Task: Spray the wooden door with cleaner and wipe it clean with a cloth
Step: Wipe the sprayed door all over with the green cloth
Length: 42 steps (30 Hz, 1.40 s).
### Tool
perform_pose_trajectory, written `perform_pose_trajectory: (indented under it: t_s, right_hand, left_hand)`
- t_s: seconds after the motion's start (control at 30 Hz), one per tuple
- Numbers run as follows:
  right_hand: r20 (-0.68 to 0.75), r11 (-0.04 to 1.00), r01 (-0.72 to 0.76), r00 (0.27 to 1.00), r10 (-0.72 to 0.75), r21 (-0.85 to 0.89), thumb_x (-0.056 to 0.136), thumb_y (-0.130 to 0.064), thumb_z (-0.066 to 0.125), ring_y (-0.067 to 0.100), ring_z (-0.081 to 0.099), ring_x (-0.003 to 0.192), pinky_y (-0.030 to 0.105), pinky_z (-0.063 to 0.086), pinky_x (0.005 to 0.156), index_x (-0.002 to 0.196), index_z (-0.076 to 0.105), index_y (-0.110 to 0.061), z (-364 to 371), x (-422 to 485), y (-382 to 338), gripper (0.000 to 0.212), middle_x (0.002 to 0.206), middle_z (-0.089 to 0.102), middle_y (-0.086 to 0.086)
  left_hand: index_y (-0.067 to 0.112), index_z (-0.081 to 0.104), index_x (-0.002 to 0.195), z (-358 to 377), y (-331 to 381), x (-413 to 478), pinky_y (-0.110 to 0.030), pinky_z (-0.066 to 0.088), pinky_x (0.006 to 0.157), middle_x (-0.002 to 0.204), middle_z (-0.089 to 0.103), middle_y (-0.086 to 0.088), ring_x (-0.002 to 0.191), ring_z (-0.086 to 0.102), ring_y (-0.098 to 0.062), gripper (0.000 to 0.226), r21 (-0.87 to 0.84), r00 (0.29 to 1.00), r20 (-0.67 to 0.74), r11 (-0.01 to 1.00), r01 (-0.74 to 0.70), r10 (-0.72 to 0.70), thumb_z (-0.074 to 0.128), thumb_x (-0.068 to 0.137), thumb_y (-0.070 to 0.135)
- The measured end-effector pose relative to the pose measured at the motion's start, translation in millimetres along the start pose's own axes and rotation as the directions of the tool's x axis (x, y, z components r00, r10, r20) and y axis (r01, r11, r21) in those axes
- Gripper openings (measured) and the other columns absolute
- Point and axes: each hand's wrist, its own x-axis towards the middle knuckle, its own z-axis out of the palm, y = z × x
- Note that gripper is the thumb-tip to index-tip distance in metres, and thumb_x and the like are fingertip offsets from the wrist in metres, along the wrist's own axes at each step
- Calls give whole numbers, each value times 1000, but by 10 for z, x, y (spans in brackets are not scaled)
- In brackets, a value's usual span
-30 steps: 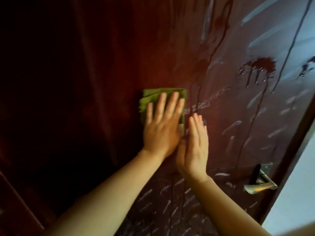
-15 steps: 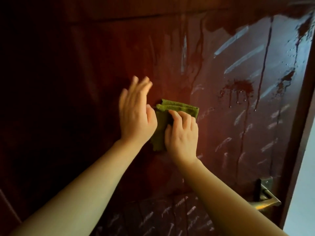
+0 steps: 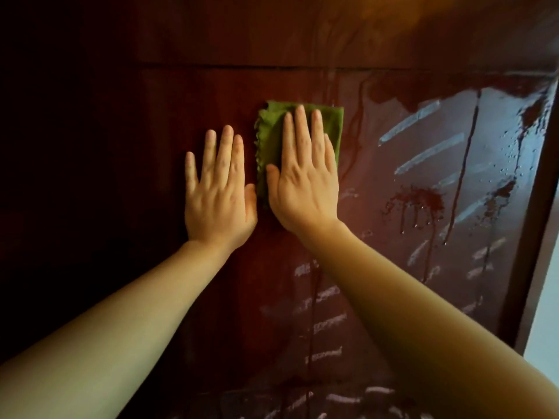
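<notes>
The dark red-brown wooden door (image 3: 302,40) fills the view, wet with spray runs and drips on its right half. A folded green cloth (image 3: 269,131) lies flat against the door near the middle. My right hand (image 3: 304,179) presses the cloth against the wood with straight fingers and covers most of it. Just left of the cloth, my left hand (image 3: 219,195) lies flat on the bare door, fingers straight, thumb close to the cloth's edge.
The door's right edge and frame (image 3: 538,231) run down the right side, with a pale wall (image 3: 544,313) beyond. A horizontal panel groove (image 3: 272,67) crosses the door above the hands. The left part of the door is in deep shadow.
The cloth passed from my left hand to my right, which gripped it and now presses it flat. My left hand came down flat on the door. The view rose; the handle is out of sight.
</notes>
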Motion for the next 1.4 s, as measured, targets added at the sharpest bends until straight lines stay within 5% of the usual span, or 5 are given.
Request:
perform_pose_trajectory:
  t_s: [0.33, 0.5, 0.73, 1.13, 1.4]
  right_hand:
    - [-151, 788, -613, 775, 614, 59, 96, -43, 26, 31, -1, 153, 42, 2, 124, 158, 7, -10, -146, 147, 832, 73, 166, 1, 14]
    - [-25, 990, -131, 991, 130, -48, 93, -40, 37, 31, 3, 153, 43, 5, 122, 158, 13, -11, 33, -266, 130, 74, 165, 8, 13]
    - [48, 987, 131, 991, -126, -98, 96, -39, 41, 29, 9, 153, 42, 12, 123, 157, 20, -13, -93, -159, 407, 69, 164, 16, 11]
    - [-100, 763, -646, 757, 645, 31, 97, -40, 23, 24, -7, 153, 42, -3, 124, 159, 1, -12, -415, -77, 2020, 70, 166, -4, 8]
    - [110, 960, 255, 964, -243, -115, 95, -43, 39, 28, 6, 153, 41, 8, 123, 157, 19, -15, -360, -103, 1431, 71, 165, 13, 9]
  left_hand:
    - [10, 6, 158, -11, 11, -5, -50, 2, 123, 167, 3, -8, 154, 0, -27, 71, -14, 1000, 7, 1000, 24, -24, 29, 97, 37]
    - [9, 7, 158, -27, 2, 2, -52, 4, 123, 167, 5, -9, 154, 2, -28, 73, -34, 1000, -2, 999, 1, -1, 35, 97, 36]
    - [9, 7, 158, 7, 3, 9, -52, 1, 122, 167, 4, -9, 154, 0, -28, 74, -101, 999, -33, 995, -24, 21, 37, 96, 35]
    - [9, 7, 158, -14, 86, 13, -55, 0, 123, 167, 2, -10, 154, -3, -27, 77, -127, 999, -15, 991, 44, -46, 35, 91, 33]
    - [1, 13, 155, -138, 744, 238, -64, 2, 120, 165, 7, -18, 153, 0, -38, 71, -140, 995, -70, 988, 65, -75, 34, 96, 33]
